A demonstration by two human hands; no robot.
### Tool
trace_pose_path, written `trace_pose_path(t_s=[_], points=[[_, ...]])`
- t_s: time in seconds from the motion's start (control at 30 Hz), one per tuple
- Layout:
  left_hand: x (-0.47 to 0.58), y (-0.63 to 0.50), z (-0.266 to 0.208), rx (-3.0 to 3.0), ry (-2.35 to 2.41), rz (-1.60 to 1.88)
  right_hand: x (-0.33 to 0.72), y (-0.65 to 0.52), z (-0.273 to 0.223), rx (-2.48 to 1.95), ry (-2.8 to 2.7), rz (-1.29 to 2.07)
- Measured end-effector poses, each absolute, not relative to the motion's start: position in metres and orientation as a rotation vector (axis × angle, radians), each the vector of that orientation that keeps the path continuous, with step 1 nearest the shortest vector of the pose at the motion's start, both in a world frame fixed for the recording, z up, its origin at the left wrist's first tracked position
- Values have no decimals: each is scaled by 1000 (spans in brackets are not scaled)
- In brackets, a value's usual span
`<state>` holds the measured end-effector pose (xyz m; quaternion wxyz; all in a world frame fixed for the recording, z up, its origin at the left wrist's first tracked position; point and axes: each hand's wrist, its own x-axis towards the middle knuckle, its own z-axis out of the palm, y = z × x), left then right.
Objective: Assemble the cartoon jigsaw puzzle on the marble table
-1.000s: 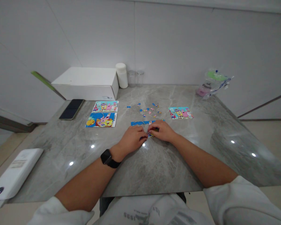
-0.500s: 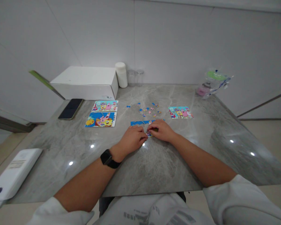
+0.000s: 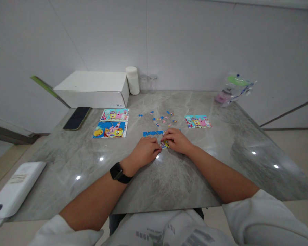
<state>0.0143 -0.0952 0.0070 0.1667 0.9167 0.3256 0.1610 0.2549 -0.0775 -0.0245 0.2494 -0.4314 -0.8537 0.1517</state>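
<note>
A partly assembled jigsaw puzzle (image 3: pixel 151 133) lies on the table under my hands, its blue upper strip showing. Yellow and pink pieces show between my fingertips; the rest is covered. My left hand (image 3: pixel 146 149) is closed, its fingers curled and pressed against the puzzle's lower edge. From the right, my right hand (image 3: pixel 179 140) reaches over the puzzle with bent fingertips closed at a jigsaw piece (image 3: pixel 165 145). Just beyond, several loose jigsaw pieces (image 3: pixel 164 118) are scattered on the tabletop.
Picture cards (image 3: pixel 110 130) lie to the left, another card (image 3: pixel 199 121) to the right. A phone (image 3: pixel 77 118), white box (image 3: pixel 92 83), white bottle (image 3: pixel 132 81) and clear glasses (image 3: pixel 153 84) stand behind. A power bank (image 3: pixel 17 188) sits front left, a plastic-wrapped cup (image 3: pixel 231 90) back right.
My right fingers have shifted slightly up and away from the puzzle's lower part, so more yellow shows beneath them. My left hand stays almost still.
</note>
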Motion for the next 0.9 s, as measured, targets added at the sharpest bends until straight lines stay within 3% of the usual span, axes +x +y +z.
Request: trace_pose_path(t_s=[0.9], points=[[15, -96, 8, 2627, 948, 418, 252, -83, -19, -1199, -2335, 362]])
